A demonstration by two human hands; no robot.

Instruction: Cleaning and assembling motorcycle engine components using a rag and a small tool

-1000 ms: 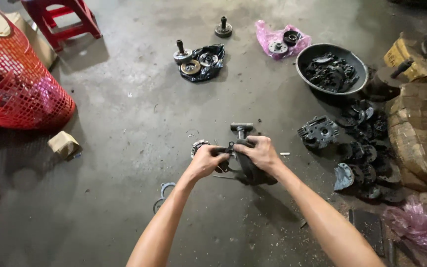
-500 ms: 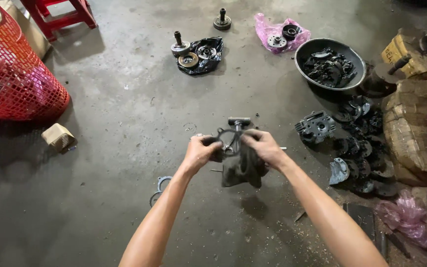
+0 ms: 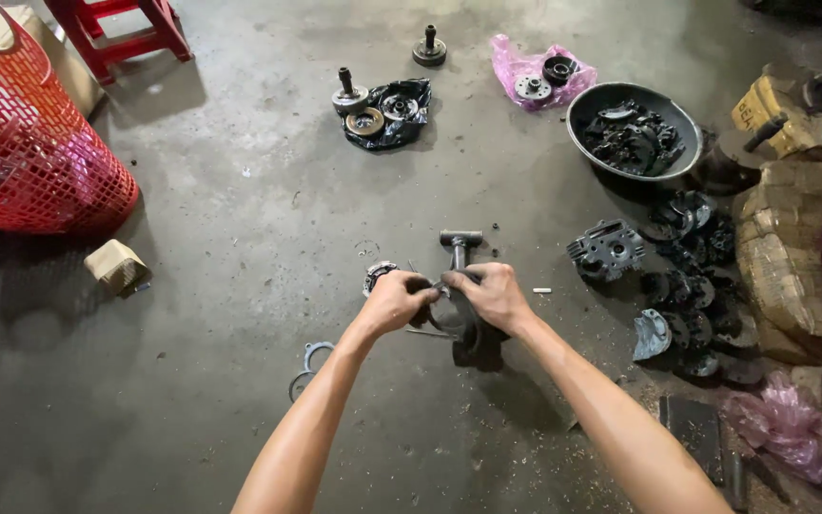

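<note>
Your left hand (image 3: 394,301) and right hand (image 3: 493,293) meet at the centre of the frame, each grip closed on the dark metal housing (image 3: 473,328) standing on the concrete floor (image 3: 240,238); the small part between your fingers is, perhaps, a ring; a T-handled tool (image 3: 459,244) rises just behind; a black bowl of parts (image 3: 632,116) sits upper right; a red basket (image 3: 30,152) upper left.

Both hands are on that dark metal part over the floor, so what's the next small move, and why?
Probably seat the small piece squarely before pressing harder. The left hand and right hand meet at the top of the dark metal housing, whose base rests on the concrete floor. The joint is hidden under the fingers, so alignment can't be confirmed.
</note>
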